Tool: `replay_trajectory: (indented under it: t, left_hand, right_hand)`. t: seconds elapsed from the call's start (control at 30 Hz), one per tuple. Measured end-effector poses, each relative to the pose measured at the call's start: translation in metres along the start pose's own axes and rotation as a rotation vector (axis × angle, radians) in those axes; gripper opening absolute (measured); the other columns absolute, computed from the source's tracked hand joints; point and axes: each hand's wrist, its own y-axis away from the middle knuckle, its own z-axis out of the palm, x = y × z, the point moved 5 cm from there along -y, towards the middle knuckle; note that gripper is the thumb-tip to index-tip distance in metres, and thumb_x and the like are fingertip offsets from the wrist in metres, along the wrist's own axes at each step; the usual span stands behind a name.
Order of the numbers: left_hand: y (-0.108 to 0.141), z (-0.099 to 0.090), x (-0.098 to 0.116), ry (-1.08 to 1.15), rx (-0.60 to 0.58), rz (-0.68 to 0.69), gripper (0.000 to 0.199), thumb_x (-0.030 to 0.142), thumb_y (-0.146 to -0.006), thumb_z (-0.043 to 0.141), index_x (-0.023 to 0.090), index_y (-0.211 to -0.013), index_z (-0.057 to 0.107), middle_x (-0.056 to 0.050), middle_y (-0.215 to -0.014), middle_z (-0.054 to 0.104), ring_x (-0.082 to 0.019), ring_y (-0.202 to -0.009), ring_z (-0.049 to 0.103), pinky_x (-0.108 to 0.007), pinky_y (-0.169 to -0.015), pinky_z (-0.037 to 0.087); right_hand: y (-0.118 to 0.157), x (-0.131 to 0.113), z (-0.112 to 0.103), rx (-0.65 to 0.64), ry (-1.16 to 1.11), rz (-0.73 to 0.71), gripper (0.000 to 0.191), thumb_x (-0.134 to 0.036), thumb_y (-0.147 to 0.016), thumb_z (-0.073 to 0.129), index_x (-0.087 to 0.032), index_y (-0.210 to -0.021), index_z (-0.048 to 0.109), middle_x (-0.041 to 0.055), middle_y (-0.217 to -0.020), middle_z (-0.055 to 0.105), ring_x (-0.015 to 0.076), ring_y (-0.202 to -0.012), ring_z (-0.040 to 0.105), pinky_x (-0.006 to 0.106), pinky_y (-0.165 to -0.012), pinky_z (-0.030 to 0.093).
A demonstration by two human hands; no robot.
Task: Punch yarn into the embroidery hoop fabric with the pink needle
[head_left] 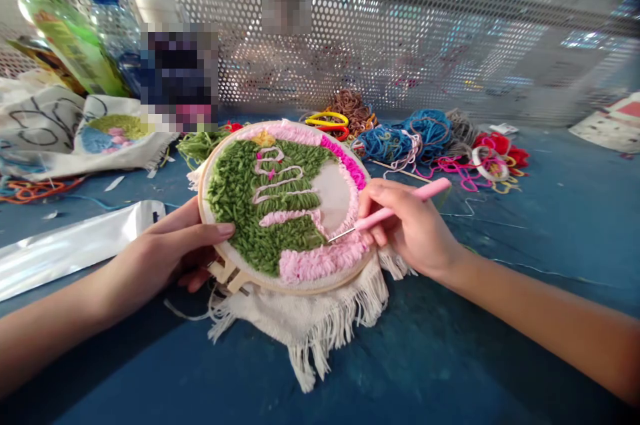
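Observation:
A round embroidery hoop [203, 202] holds white fabric covered with green, pale pink and magenta yarn loops, its fringed edge hanging below. My left hand [175, 242] grips the hoop's left side, thumb on the green loops and other fingers partly hidden beneath. In my right hand [407, 225] is a pink punch needle [431, 190], held like a pen. Its thin metal tip touches or nearly touches the work at the lower edge of the green, close to a bare white patch [335, 195]. Green yarn shows at the handle's far end.
Behind the hoop lie blue yarn [425, 135], brown yarn [350, 112] and a white ring [490, 164] among loose strands. Bottles [75, 45] and another worked cloth [55, 132] stand or lie at left, near a silvery packet [75, 245]. A perforated metal screen [400, 32] rises behind.

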Motion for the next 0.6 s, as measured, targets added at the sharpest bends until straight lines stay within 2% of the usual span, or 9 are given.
replay_trajectory:
  t: [0.13, 0.23, 0.33, 0.47, 0.6]
  left_hand:
    - [0.001, -0.001, -0.001, -0.001, -0.005, 0.003, 0.025, 0.042, -0.077, 0.069, 0.023, -0.083, 0.054, 0.007, -0.058, 0.056, -0.008, -0.044, 0.045, -0.014, -0.034, 0.042]
    - [0.002, -0.002, -0.002, -0.015, -0.009, 0.0, 0.025, 0.043, -0.078, 0.069, 0.023, -0.083, 0.054, 0.006, -0.059, 0.058, -0.008, -0.044, 0.046, -0.014, -0.035, 0.041]
    - [0.001, -0.002, -0.003, -0.01, -0.012, 0.002, 0.025, 0.043, -0.078, 0.069, 0.023, -0.083, 0.056, 0.006, -0.058, 0.058, -0.008, -0.044, 0.046, -0.014, -0.035, 0.041]
    - [0.0, -0.001, -0.003, -0.013, -0.017, 0.022, 0.025, 0.043, -0.078, 0.069, 0.023, -0.085, 0.056, 0.006, -0.059, 0.058, -0.008, -0.044, 0.045, -0.015, -0.035, 0.042]
    - [0.003, 0.001, 0.001, -0.042, -0.032, 0.088, 0.031, 0.046, -0.078, 0.069, 0.027, -0.099, 0.056, 0.005, -0.063, 0.06, -0.011, -0.044, 0.049, -0.017, -0.035, 0.044]
  right_hand:
    - [0.001, 0.004, -0.001, 0.04, -0.03, -0.004, 0.029, -0.037, -0.092, 0.054, -0.018, -0.073, 0.063, -0.004, -0.049, 0.054, 0.008, -0.041, 0.048, 0.02, -0.042, 0.041]
    - [0.003, 0.004, 0.002, 0.021, 0.001, -0.013, 0.028, -0.04, -0.093, 0.056, -0.018, -0.076, 0.063, -0.0029, -0.055, 0.057, 0.0085, -0.045, 0.052, 0.02, -0.044, 0.042]
    - [0.004, 0.003, 0.004, 0.004, 0.088, -0.018, 0.028, -0.04, -0.093, 0.057, -0.018, -0.077, 0.063, -0.0018, -0.061, 0.059, 0.0077, -0.048, 0.051, 0.02, -0.045, 0.039]
    - [0.005, 0.0, 0.003, -0.003, 0.175, -0.028, 0.031, -0.041, -0.095, 0.054, -0.018, -0.077, 0.061, -0.0025, -0.058, 0.056, 0.0077, -0.048, 0.05, 0.02, -0.044, 0.037]
    - [0.009, -0.009, 0.012, -0.06, 0.425, -0.124, 0.028, -0.036, -0.097, 0.051, -0.017, -0.078, 0.06, -0.0032, -0.06, 0.055, 0.0072, -0.05, 0.048, 0.02, -0.044, 0.035]
